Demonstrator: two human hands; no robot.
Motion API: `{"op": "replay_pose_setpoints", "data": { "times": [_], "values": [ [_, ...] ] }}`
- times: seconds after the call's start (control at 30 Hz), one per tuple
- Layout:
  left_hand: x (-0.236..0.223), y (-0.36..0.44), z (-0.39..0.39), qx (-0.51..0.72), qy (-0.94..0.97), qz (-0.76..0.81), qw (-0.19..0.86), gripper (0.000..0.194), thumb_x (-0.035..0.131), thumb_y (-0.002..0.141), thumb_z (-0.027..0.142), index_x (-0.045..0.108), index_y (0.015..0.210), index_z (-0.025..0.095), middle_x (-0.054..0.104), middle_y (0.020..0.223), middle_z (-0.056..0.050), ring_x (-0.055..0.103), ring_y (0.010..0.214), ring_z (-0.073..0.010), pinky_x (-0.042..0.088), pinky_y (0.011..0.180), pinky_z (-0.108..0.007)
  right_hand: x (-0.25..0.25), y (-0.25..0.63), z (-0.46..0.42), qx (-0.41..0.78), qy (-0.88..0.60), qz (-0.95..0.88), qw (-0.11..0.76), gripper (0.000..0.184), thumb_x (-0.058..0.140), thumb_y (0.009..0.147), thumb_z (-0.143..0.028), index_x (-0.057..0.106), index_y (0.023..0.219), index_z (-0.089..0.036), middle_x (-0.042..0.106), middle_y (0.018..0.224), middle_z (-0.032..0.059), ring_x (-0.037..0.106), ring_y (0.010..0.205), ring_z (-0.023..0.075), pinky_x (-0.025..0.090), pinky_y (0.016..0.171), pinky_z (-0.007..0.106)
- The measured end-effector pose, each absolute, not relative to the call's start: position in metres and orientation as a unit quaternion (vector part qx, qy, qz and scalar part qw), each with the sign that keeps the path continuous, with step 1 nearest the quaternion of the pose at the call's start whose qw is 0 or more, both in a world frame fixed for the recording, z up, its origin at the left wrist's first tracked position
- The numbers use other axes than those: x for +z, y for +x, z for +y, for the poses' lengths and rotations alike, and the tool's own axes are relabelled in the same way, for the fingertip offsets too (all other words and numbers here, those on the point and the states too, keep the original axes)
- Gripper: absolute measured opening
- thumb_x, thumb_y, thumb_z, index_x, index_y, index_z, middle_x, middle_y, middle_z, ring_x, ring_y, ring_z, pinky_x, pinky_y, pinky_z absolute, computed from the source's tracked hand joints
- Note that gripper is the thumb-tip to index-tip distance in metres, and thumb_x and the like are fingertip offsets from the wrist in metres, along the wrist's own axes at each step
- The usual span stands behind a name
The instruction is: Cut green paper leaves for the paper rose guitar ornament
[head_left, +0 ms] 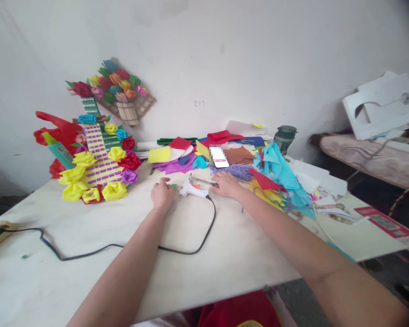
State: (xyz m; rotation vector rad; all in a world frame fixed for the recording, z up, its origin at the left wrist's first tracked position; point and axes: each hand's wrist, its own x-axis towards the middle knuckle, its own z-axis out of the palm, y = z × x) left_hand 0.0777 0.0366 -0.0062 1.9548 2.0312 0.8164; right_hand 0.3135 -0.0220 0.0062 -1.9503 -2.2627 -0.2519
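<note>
My left hand (pixel 162 194) rests on the white table with its fingers loosely bent and apart, just left of a white hot glue gun (pixel 195 189). A small green scrap (pixel 173 185) lies by its fingertips. On the other side of the glue gun, my right hand (pixel 225 183) lies palm down with fingers spread. The dark end of a slim metal tool (pixel 204 182), perhaps scissors, reaches its thumb and fingers; whether they touch it is unclear. An orange scrap (pixel 197 186) shows behind the glue gun.
A paper-flower craft tower (pixel 100 154) stands at the left, a flower basket plaque (pixel 122 88) behind it. Coloured sheets (pixel 182 159), a phone (pixel 220 157), purple yarn (pixel 236 171) and blue crepe paper (pixel 281 170) lie at the back. The glue gun's black cord (pixel 109 246) crosses the table.
</note>
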Motion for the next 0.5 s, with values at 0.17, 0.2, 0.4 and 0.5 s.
{"op": "replay_pose_setpoints", "data": {
  "times": [0.17,0.2,0.4,0.5],
  "values": [
    [-0.004,0.077,0.033,0.252,0.655,0.707,0.085,0.033,0.043,0.077,0.020,0.058,0.106,0.025,0.063,0.095,-0.010,0.058,0.095,-0.0255,0.040,0.081,-0.035,-0.002,0.301,-0.016,-0.094,-0.693,-0.712,0.063,0.034,0.039,0.087,-0.031,0.063,0.105,-0.015,0.055,0.114,0.0141,0.045,0.107,0.0258,0.038,0.086,0.036],
    [-0.003,0.077,0.033,0.243,0.652,0.714,0.081,0.033,0.045,0.076,0.021,0.059,0.105,0.025,0.063,0.096,-0.011,0.057,0.096,-0.0262,0.039,0.082,-0.036,-0.001,0.299,-0.015,-0.095,-0.701,-0.705,0.061,0.034,0.038,0.088,-0.030,0.063,0.106,-0.015,0.055,0.114,0.0145,0.044,0.107,0.0257,0.037,0.087,0.036],
    [-0.007,0.076,0.031,0.247,0.659,0.710,0.040,0.035,0.052,0.071,0.022,0.058,0.106,0.023,0.064,0.096,-0.011,0.051,0.103,-0.0287,0.036,0.085,-0.040,0.005,0.298,-0.016,-0.078,-0.721,-0.687,0.045,0.034,0.037,0.087,-0.028,0.059,0.111,-0.017,0.053,0.116,0.0149,0.043,0.109,0.0265,0.038,0.086,0.037],
    [-0.010,0.076,0.032,0.283,0.686,0.670,0.010,0.034,0.052,0.071,0.021,0.062,0.103,0.024,0.061,0.107,-0.008,0.046,0.108,-0.0271,0.036,0.087,-0.038,0.004,0.302,-0.016,-0.081,-0.715,-0.693,0.037,0.034,0.036,0.086,-0.021,0.059,0.112,-0.018,0.053,0.114,0.0148,0.043,0.108,0.0264,0.037,0.084,0.036]
  ]
}}
